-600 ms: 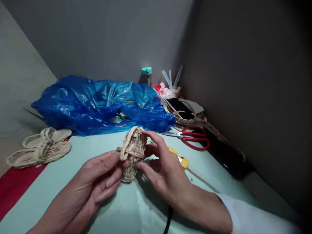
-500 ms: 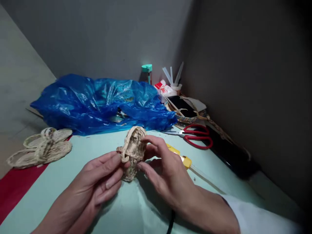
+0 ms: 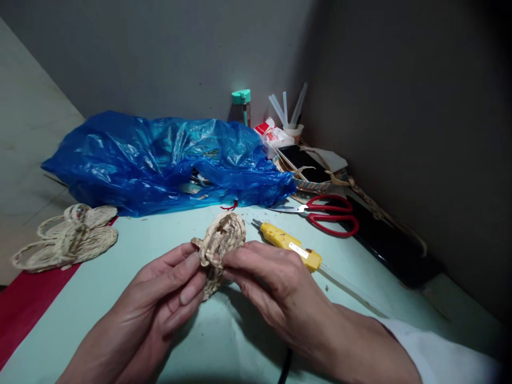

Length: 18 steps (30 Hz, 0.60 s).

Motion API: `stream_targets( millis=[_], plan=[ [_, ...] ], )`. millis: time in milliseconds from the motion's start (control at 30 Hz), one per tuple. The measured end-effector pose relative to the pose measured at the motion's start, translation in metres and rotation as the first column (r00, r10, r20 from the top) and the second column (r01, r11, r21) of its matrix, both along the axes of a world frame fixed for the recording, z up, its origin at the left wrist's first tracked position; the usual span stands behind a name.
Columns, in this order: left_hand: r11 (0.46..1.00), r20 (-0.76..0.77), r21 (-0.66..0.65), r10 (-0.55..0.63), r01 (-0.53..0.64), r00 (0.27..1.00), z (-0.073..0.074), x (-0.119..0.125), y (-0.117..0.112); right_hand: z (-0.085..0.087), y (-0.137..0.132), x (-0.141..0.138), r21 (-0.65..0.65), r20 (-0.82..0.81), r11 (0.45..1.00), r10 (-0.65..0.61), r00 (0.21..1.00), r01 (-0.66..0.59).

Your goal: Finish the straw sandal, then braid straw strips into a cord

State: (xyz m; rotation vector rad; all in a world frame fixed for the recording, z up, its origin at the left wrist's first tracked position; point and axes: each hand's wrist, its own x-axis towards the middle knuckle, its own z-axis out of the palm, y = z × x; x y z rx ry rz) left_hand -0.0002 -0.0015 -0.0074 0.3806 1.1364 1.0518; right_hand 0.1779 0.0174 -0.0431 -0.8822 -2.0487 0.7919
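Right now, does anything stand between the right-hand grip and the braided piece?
Nothing visible: the right-hand grip touches the braided piece, and the left-hand grip holds its other side. The yellow glue gun lies beyond.

Your braided slipper (image 3: 225, 234) is straw-beige, your sleeve (image 3: 438, 352) white, your bench (image 3: 146, 232) pale mint; you have a blue plastic bag (image 3: 160, 160), yellow glue gun (image 3: 280, 238) and red-handled scissors (image 3: 306, 209).

A blue plastic bag (image 3: 132, 165) lies before a teal-lidded bottle (image 3: 241, 98); red-handled scissors (image 3: 303, 208) rest near the bag's right end.
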Motion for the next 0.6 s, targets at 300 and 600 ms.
stream_targets(
  millis=[300, 600],
  plan=[
    [0.997, 0.018, 0.002, 0.074, -0.074, 0.997, -0.001, 0.002, 0.001, -0.001, 0.006, 0.003, 0.031, 0.064, 0.996, 0.080, 0.995, -0.082],
    [0.994, -0.169, 0.106, 0.020, -0.002, 0.985, 0.002, 0.005, -0.008, 0.015, -0.001, 0.013, 0.422, -0.027, 0.902, -0.092, 0.995, 0.095]
  ],
)
